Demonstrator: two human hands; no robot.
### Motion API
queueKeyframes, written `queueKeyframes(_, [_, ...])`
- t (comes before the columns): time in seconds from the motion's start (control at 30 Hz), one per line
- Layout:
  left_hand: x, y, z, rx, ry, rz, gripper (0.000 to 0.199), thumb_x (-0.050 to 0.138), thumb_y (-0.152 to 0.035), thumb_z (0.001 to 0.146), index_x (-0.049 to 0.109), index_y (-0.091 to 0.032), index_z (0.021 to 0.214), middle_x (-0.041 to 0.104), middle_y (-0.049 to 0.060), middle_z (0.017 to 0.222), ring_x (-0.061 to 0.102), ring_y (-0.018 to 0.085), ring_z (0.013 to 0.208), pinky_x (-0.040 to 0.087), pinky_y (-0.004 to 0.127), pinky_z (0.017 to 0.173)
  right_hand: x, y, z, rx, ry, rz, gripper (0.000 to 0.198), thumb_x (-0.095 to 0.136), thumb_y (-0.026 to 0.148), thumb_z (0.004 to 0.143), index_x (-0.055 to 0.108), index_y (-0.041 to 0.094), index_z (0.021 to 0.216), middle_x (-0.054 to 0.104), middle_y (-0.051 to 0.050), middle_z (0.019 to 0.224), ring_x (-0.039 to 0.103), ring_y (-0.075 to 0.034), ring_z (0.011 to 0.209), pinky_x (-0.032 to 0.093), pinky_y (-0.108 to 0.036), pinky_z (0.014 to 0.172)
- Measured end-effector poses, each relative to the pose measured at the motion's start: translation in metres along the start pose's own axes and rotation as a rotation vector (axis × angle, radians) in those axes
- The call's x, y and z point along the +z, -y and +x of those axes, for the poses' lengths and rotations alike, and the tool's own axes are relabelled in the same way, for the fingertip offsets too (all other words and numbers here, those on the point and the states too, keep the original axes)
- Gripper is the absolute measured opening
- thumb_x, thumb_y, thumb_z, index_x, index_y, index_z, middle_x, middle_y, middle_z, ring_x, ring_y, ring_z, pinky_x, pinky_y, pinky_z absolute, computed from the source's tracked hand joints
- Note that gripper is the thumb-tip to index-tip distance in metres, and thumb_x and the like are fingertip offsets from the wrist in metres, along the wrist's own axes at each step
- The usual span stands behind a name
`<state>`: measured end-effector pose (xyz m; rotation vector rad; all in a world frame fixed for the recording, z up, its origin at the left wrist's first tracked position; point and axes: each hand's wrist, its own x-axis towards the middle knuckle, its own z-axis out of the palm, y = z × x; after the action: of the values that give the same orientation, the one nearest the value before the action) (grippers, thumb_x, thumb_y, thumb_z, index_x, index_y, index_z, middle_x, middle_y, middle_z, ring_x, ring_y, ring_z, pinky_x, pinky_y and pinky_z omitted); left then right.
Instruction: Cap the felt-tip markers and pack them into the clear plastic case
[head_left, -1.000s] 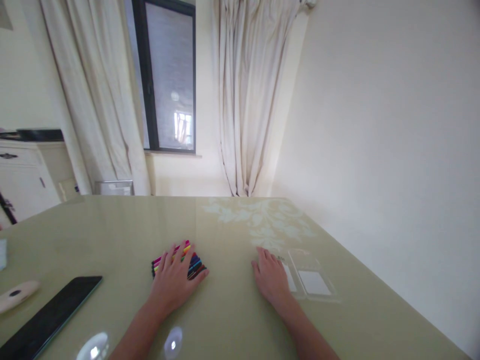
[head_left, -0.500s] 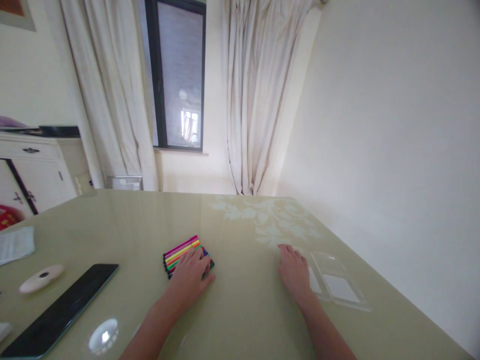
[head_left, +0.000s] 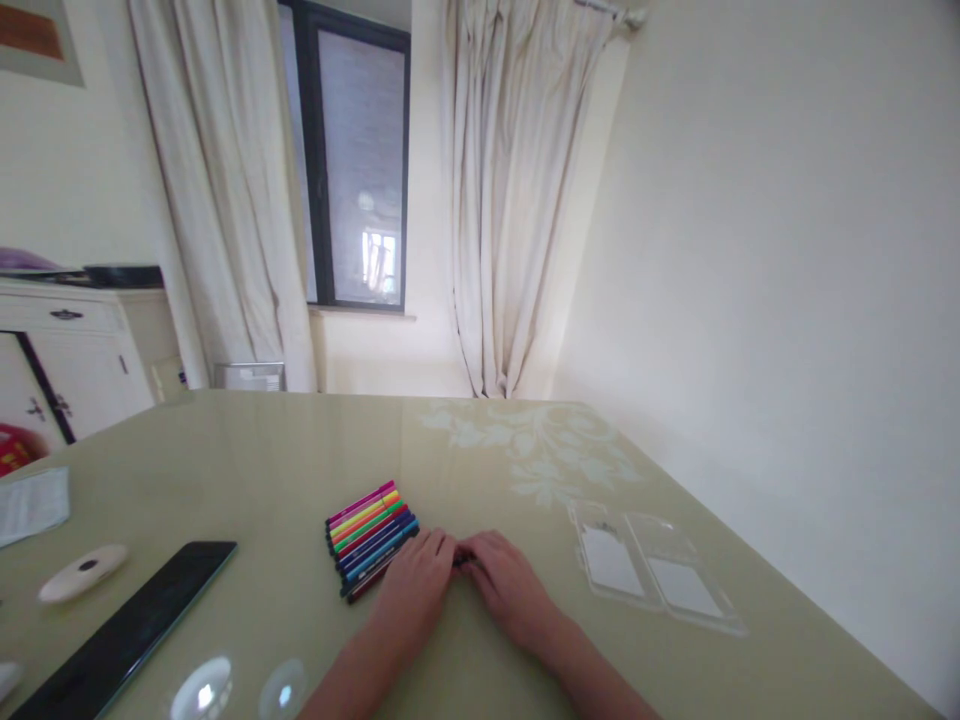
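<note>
Several felt-tip markers [head_left: 367, 535] lie side by side in a slanted row, running from pink and yellow through green and blue to dark red. My left hand [head_left: 420, 585] rests at the row's near right, its fingers curled and covering the right ends of the nearest markers. My right hand [head_left: 510, 585] meets it fingertip to fingertip, with its fingers closed. A small dark piece [head_left: 463, 560] shows between the two hands; it is mostly hidden, so I cannot tell what it is. To the right lies an open clear plastic case [head_left: 637, 550] with white inserts.
On the left are a dark tablet [head_left: 135, 630], a white oval object [head_left: 82, 573] with a black dot, and a folded pale sheet [head_left: 34, 505]. The glossy table [head_left: 300, 450] carries a pale leaf pattern. A wall [head_left: 787, 300] runs along its right side.
My right hand has left the plastic case and come left to meet my left hand. The left hand has slid right and nearer, uncovering more markers. The view has tilted up slightly.
</note>
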<state>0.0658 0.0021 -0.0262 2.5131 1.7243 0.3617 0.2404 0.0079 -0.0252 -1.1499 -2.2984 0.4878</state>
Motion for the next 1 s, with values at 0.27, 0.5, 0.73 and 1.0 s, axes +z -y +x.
queueKeyframes(0.27, [0.000,-0.007,-0.002,-0.031,-0.072,0.000,0.025,0.037,-0.027,0.106,0.061,-0.022,0.111,0.067,0.008,0.109,0.069,0.022,0.097,0.052,0.027,0.073,-0.016,-0.008,0.004,0.133,-0.167,0.422,0.029,0.051,0.037,0.100,0.074,0.020,0.100,0.075,-0.005,0.091,0.069,-0.019,0.086,0.053,-0.031,0.081])
queueKeyframes(0.5, [-0.015,-0.018,-0.004,0.013,-0.018,0.079,0.033,0.033,-0.016,0.104,0.065,-0.022,0.112,0.071,0.009,0.105,0.071,0.023,0.096,0.052,0.028,0.074,-0.012,-0.004,0.010,0.185,-0.131,0.727,0.023,0.067,0.042,0.087,0.072,0.019,0.088,0.074,-0.003,0.076,0.068,-0.018,0.072,0.054,-0.029,0.071])
queueKeyframes(0.73, [-0.027,0.009,-0.003,-0.170,-0.147,-0.108,0.034,0.039,-0.043,0.105,0.059,-0.025,0.127,0.074,0.008,0.113,0.072,0.024,0.101,0.053,0.033,0.085,-0.056,-0.044,0.009,0.260,-0.577,0.671,0.038,0.070,0.056,0.082,0.074,0.019,0.090,0.072,-0.004,0.075,0.065,-0.018,0.069,0.054,-0.032,0.070])
queueKeyframes(1.0, [-0.009,0.004,-0.008,0.008,0.021,-0.328,0.030,0.040,-0.019,0.099,0.063,-0.022,0.117,0.063,0.009,0.123,0.062,0.020,0.113,0.047,0.031,0.100,-0.059,-0.070,0.001,0.288,-0.481,0.332,0.026,0.065,0.043,0.084,0.072,0.020,0.095,0.078,-0.007,0.091,0.071,-0.023,0.085,0.053,-0.036,0.081])
